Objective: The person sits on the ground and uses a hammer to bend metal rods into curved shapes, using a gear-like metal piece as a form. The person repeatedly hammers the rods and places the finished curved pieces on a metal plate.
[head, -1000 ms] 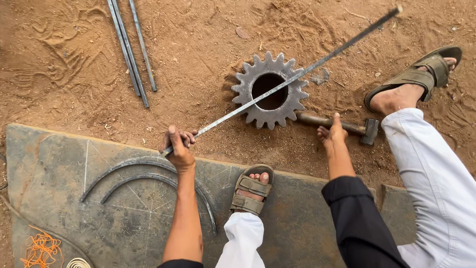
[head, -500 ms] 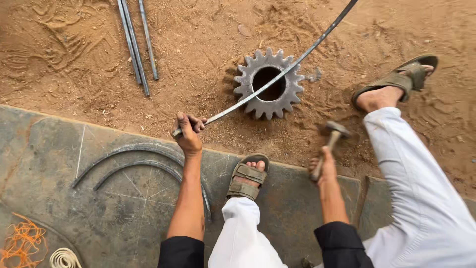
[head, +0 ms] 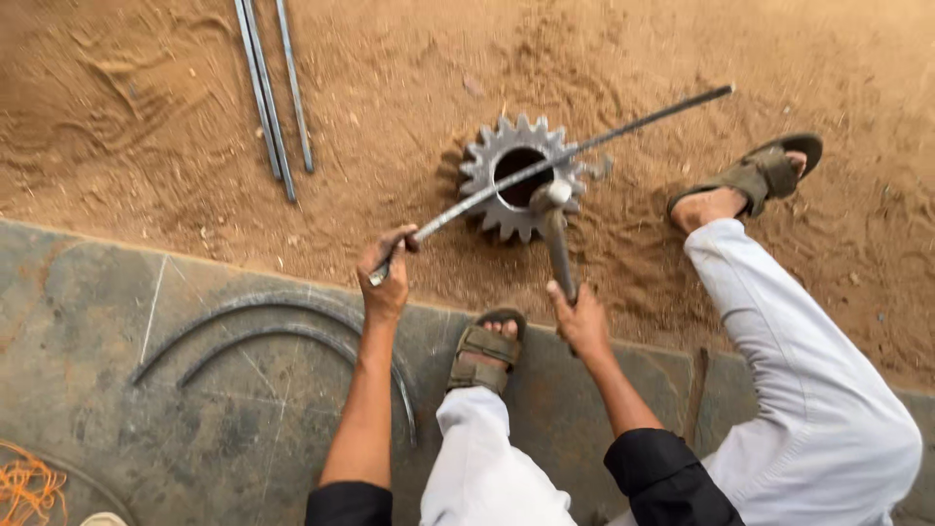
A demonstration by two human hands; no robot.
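Sandy, reddish ground fills the upper part of the view, and a dark stone slab [head: 117, 321] lies along its lower edge, where the person crouches. A toothed steel gear [head: 521, 177] lies flat in the sand with its round bore facing up. Across it rests a long flat metal strip [head: 584, 146], running from the upper right down to the left hand [head: 387, 278], whose fingers are wrapped tight round the strip's lower end. The right hand [head: 581, 321] has its fingers closed round the handle of a hammer [head: 555, 229], the head sitting on the strip right over the gear's bore.

To do this step well, in my judgement, the strip should stay pressed flat against the gear rim so it does not bounce, the blow should land square over the hollow rather than on the teeth, and the left hand should stay well back from the hammer head.

Counted: one gear, one strip in hand, one hammer, three straight rods [head: 268, 97] lying side by side in the sand at upper left, two curved strips [head: 243, 321] on the slab, two sandalled feet, and a tangle of orange cord [head: 24, 487] at the lower left corner
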